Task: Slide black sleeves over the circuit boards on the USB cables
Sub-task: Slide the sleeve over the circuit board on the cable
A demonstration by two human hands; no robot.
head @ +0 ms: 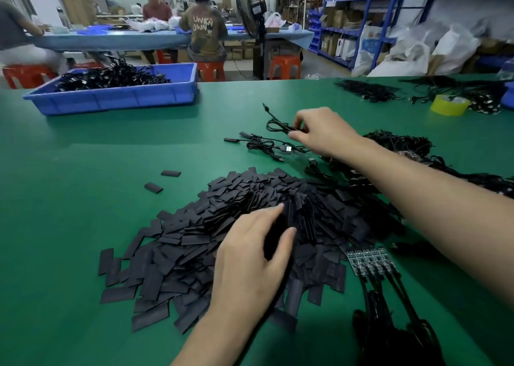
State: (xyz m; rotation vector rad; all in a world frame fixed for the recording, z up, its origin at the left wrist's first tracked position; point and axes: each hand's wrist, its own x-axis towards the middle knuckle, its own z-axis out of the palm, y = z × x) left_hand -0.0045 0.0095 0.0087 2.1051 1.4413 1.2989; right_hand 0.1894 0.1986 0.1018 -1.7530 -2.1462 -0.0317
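From the pile (pixel 180 243), black sleeves (pixel 274 233) are being gripped by the curled left hand (pixel 250 260); a USB cable (pixel 275 126) is being pinched by the right hand (pixel 325 135)

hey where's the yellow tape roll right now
In the head view, the yellow tape roll lies at the far right of the green table, beside black cable bundles, well beyond the right hand.

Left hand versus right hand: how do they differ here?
The left hand is near, on the pile of black sleeves; the right hand reaches farther out. The left hand grips sleeves; the right hand pinches a USB cable. Both are bare, over the green table.
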